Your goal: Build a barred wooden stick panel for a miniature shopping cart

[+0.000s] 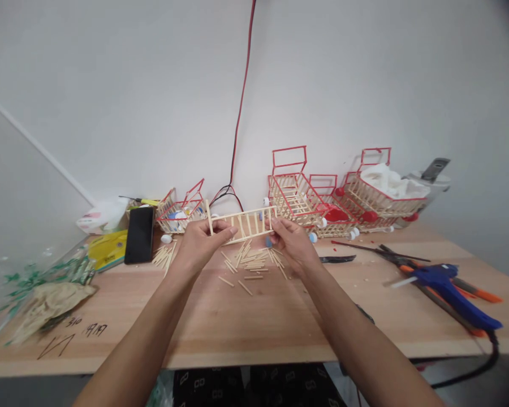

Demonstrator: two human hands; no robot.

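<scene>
Between my two hands, above the table, is a small ladder-like frame (pixel 249 224) of pale wooden sticks with several rungs. My left hand (pixel 203 240) pinches its left end, where one stick stands up crosswise. At the other end, the fingers of my right hand (pixel 289 240) are closed on the corner of the frame. Just beneath lies a loose pile of short cut wooden sticks (pixel 254 263) on the wooden table (pixel 254 322). More sticks (pixel 164 254) lie beside my left wrist.
Miniature stick shopping carts with red trim (pixel 294 195) stand along the wall, one holding white cloth (pixel 392 180). A blue glue gun (pixel 453 288) lies over orange-handled pliers (pixel 475 289) at right. A black phone (pixel 139 234), yellow packet (pixel 108 250) and plastic bag (pixel 46 302) are at left.
</scene>
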